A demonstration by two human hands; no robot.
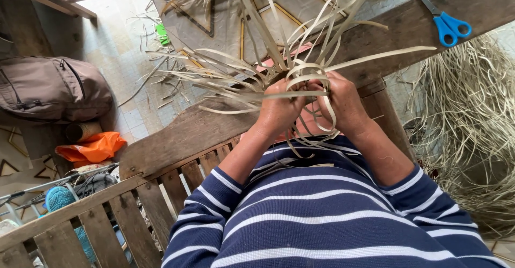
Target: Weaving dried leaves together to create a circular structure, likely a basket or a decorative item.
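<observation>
A navy jumper with thin white stripes is worn, its sleeves (214, 193) pushed up the forearms.

Soft, even daylight, no glare. Brightest on the pale floor tiles (115, 48) up-left of the wooden bench (188, 134); dim under the bench slats. Shadows weak and diffuse. Wide-angle bend at the frame edges, bench lines curve. Focus sharp, slight softness on the strip tips.

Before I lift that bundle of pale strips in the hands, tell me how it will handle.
The pale strips probably flex rather than snap: they loop around the left hand and right hand. Free ends fan outward, so likely springy. Thin and flat, probably light.
</observation>
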